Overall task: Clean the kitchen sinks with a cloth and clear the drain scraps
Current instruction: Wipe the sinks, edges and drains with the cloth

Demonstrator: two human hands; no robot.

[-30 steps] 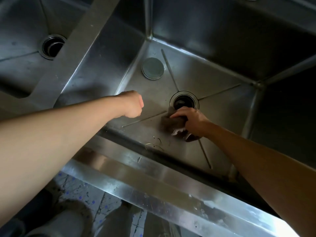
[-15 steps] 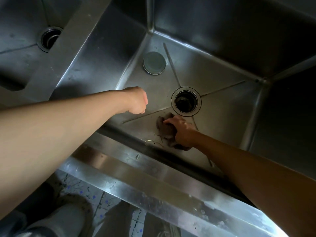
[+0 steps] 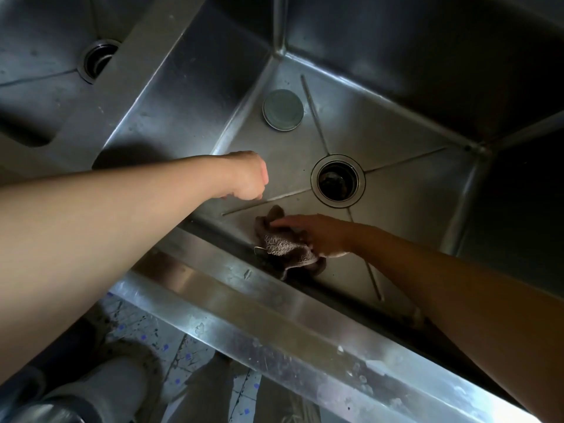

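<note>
Stainless sink basin (image 3: pixel 406 154) here, with an open drain (image 3: pixel 338 181) in the middle of the floor. A round metal drain cover (image 3: pixel 283 109) lies flat near the back-left corner, and a brownish cloth (image 3: pixel 285 245) sits bunched against the front wall.

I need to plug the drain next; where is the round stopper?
In the head view the stopper lies flat on the sink floor near its far-left corner, beyond the drain.
</note>
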